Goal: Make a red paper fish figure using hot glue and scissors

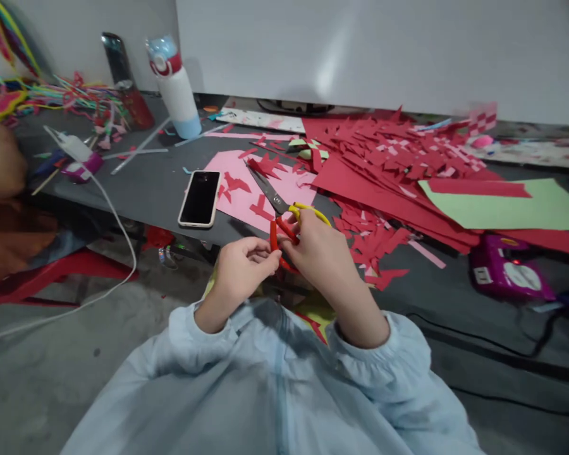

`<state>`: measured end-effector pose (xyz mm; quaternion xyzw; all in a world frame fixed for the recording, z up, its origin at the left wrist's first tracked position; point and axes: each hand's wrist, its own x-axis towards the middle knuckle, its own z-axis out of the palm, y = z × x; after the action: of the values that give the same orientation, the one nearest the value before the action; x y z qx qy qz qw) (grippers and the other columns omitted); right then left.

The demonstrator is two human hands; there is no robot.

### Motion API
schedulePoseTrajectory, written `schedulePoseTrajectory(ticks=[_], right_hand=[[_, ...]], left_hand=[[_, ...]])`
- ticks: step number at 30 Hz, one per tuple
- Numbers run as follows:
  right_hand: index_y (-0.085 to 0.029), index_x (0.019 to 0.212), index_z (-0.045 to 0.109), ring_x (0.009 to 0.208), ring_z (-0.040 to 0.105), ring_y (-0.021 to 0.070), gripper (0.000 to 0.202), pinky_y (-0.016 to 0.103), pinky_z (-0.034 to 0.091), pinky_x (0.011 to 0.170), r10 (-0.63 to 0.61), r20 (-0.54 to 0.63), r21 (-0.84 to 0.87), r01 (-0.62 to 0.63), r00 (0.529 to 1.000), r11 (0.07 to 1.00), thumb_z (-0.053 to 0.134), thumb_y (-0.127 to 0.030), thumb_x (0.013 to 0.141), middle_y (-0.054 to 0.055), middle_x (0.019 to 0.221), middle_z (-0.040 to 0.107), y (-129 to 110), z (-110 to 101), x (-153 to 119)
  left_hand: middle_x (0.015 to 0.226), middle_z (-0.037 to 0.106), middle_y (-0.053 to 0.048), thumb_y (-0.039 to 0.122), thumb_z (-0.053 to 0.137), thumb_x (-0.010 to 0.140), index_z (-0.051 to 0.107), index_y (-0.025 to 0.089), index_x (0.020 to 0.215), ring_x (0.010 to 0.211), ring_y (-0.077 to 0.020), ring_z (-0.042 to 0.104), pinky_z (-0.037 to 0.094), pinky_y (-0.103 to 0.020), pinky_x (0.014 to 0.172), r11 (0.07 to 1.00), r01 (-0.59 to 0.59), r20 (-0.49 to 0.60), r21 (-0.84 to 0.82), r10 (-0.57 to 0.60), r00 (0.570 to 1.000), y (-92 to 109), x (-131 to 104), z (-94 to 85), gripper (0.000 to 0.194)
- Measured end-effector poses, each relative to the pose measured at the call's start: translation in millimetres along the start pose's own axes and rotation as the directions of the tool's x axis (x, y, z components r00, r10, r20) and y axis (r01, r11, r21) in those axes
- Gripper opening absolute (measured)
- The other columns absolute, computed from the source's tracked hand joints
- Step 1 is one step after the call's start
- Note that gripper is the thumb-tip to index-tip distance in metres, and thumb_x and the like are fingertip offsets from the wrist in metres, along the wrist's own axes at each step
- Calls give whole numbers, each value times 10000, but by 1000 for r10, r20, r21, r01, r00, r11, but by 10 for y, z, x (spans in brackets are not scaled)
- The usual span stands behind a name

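My left hand (245, 264) pinches the lower left part of a narrow red paper strip (274, 235) near the table's front edge. To its right, my right hand (315, 249) has its fingers closed on the same folded red piece. Scissors (275, 200) with dark blades and yellow handles lie or rest just beyond my right fingers, blades pointing up and left; whether the right hand also grips the handles I cannot tell. Beneath the blades is a pink sheet (227, 165) with red scraps. A phone (200, 199) lies left of it.
A white bottle (177, 98) and a red can (135, 106) stand at the back left. Red cut paper (384, 145) and a green sheet (512, 205) cover the right side, beside a purple device (507, 268). Another person's hand (0, 161) is at far left, near a white cable (118, 221).
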<state>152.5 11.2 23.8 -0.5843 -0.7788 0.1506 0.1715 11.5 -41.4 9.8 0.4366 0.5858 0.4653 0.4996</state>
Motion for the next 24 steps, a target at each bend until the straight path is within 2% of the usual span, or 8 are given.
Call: schedulePoseTrajectory(ticks=[3,6,12,16,18,20,24], right_hand=[[-116,1190,580,940,687,318,338,352,449,720,-53,30,-16,53,998,998,631,-244,881,168,1090,731,-182,-21,77],[-123,1159,590,900,683,285,327,323,424,691,-73,98,-18,75,993,997,665,-284,884,140,1054,733,-335,-69,144],[-179,923,617,669,596,185,215,280,339,582,-68,249,71,51,966,996,694,-372,869,48,822,714,-427,-113,242],[-184,815,682,687,617,176,181,279,350,612,-95,285,115,65,954,991,652,-345,892,53,802,743,-385,-158,247],[-184,773,714,710,637,181,226,281,361,635,-82,239,110,57,968,992,626,-344,907,60,785,753,-363,-210,258],[-182,784,741,706,643,186,250,285,364,639,-60,123,101,47,991,994,618,-359,911,61,764,753,-349,-262,297],[-173,971,778,674,642,184,278,287,374,636,-35,-71,173,47,997,984,612,-389,917,56,767,753,-350,-309,464]], left_hand=[[625,640,17,316,739,694,666,184,701,561,-101,570,461,-229,562,992,-83,-131,91,95,987,3,20,-136,151],[606,630,18,301,680,678,657,178,683,549,-104,565,438,-226,548,978,-98,-227,184,140,964,1,52,-263,125],[580,610,24,310,640,670,651,181,667,539,-110,556,417,-227,540,964,-100,-293,247,173,940,-4,69,-411,129],[601,628,21,285,649,663,658,184,665,568,-114,561,412,-229,560,947,-85,-325,310,189,927,-9,53,-463,102],[607,631,23,276,645,668,662,184,667,571,-111,555,414,-229,569,934,-69,-329,350,191,925,-10,31,-481,93],[600,627,28,268,638,671,665,185,668,564,-107,548,412,-227,567,927,-55,-320,371,183,930,-11,-5,-486,88],[596,629,32,273,641,668,679,191,676,567,-109,567,410,-227,569,915,-48,-284,400,174,943,-35,-107,-463,90]])
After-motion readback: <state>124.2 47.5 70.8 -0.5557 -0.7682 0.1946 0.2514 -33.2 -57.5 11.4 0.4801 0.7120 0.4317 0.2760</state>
